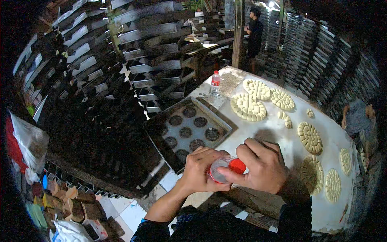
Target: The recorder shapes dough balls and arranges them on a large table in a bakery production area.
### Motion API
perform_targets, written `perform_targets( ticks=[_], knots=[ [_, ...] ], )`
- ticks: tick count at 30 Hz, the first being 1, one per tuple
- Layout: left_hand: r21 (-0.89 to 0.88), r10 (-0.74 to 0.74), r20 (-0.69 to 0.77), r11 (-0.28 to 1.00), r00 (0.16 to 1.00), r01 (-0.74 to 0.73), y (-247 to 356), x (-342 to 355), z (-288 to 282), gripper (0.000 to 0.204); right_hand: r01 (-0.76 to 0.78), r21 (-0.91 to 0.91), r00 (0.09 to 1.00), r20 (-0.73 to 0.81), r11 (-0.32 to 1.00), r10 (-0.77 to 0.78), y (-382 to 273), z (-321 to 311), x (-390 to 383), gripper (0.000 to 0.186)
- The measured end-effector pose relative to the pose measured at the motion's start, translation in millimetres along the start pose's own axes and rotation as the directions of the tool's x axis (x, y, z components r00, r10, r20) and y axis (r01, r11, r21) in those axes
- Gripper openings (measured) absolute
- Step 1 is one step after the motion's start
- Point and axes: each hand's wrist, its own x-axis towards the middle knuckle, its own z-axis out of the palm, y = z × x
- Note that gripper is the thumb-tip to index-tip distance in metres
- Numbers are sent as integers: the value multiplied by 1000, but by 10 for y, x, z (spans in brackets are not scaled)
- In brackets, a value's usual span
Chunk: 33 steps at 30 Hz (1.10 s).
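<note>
In front of my body, my left hand [201,169] is wrapped round a small clear round container [218,171] with a red edge. My right hand [264,165] grips a red cap [237,165] at the container's right side, thumb laid along it. Whether the cap is still attached is hard to see. Just beyond my hands lies a dark baking tray [161,147] with several round dark patches in it. To the right, coils of sliced pale dough [309,137] are spread over the white table [274,133].
A plastic bottle [215,84] with a red cap stands at the table's far left corner. Tall stacks of trays [149,44] rise at left and more trays [310,48] at right. One person [254,34] stands at the back; another person [358,117] is at the right edge.
</note>
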Motion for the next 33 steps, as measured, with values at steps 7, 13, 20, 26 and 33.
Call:
perform_targets(
  ticks=[7,13,20,26,33],
  knots=[
    [-47,-115,38,992,993,117,-457,-22,45,62,-64,280,982,191,958,10,199,248,143,33],
    [-52,-227,-57,973,972,224,-1071,177,-249,92,-43,259,993,116,965,13,796,878,807,30],
    [11,-568,-403,781,718,624,-2429,-1016,-1324,46,-392,-21,919,-66,920,390,1928,1659,1840,19],
    [228,-745,-507,369,433,901,-3265,-3475,-1510,32,-345,-31,906,-274,938,324,3142,3247,2288,25],
    [184,-912,-378,93,158,978,-2648,-4718,-1515,42,-464,-286,868,39,838,494,3580,4312,2860,26]
  ],
)
